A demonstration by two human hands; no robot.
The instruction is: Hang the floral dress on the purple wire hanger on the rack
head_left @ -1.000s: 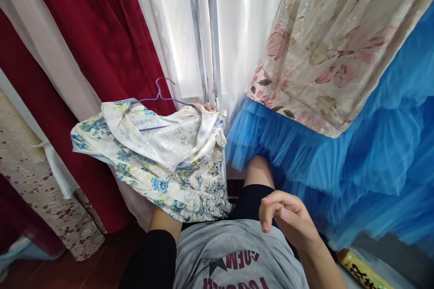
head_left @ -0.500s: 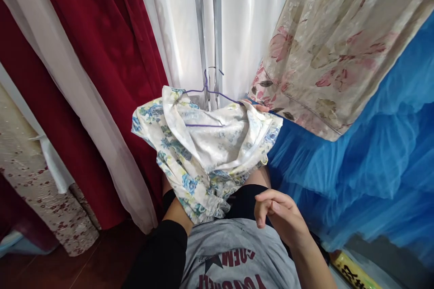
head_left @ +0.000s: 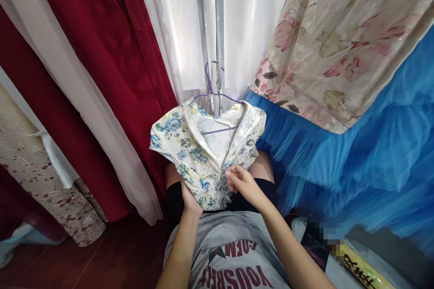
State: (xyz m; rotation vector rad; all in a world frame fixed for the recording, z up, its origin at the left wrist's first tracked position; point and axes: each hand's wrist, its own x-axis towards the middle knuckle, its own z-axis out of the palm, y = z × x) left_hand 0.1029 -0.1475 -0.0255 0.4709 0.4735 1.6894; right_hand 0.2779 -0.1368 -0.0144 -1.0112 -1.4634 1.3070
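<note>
A white short-sleeved blouse (head_left: pixel 193 153) with blue and yellow flowers lies spread over my lap, its V-neck facing up. Inside its shoulders is a thin purple hanger (head_left: pixel 220 95), with the crossbar showing through the neck opening. The hanger's hook overlaps metal bars; I cannot tell whether it hangs on them. My left hand (head_left: pixel 192 199) holds the blouse by its lower left edge, fingers hidden behind the cloth. At the bottom of the neckline, my right hand (head_left: pixel 246 185) is closed, with thumb and fingertips pinching the blouse front.
Upright metal bars (head_left: pixel 219 18) stand ahead before white cloth (head_left: pixel 179 22). Dark red fabric (head_left: pixel 135 76) hangs to the left. On the right are a floral garment (head_left: pixel 325 54) and blue tulle (head_left: pixel 339 158). A yellow package (head_left: pixel 362 268) lies low at the right.
My left hand has drawn back from under the blouse to its lower left edge. The right hand has moved forward onto the neckline, which now lies narrower and flatter.
</note>
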